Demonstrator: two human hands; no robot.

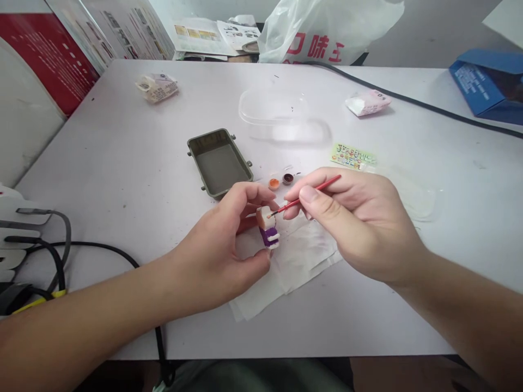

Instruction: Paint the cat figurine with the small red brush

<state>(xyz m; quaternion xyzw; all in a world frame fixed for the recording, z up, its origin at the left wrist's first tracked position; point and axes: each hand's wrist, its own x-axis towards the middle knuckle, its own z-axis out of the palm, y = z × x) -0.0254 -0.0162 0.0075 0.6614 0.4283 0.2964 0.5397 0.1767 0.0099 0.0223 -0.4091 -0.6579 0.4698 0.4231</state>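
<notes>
Above white tissues (286, 277), a small painted figure (268, 233) is pinched between thumb and fingers of the left hand (223, 239); a red brush (322, 186) is pinched by the right hand (357, 218), its tip at the pale upper part. If the brush slips, the purple part may be smeared; the uncovered paint pots (273, 184) could be tipped by a knuckle. On the pale surface (110, 190), an olive box (220, 170) is placed; behind it, a plastic bag (322, 27) is seen.

a tray (223, 166) blocks passage beyond the left hand (229, 239), with room leftward.
</notes>
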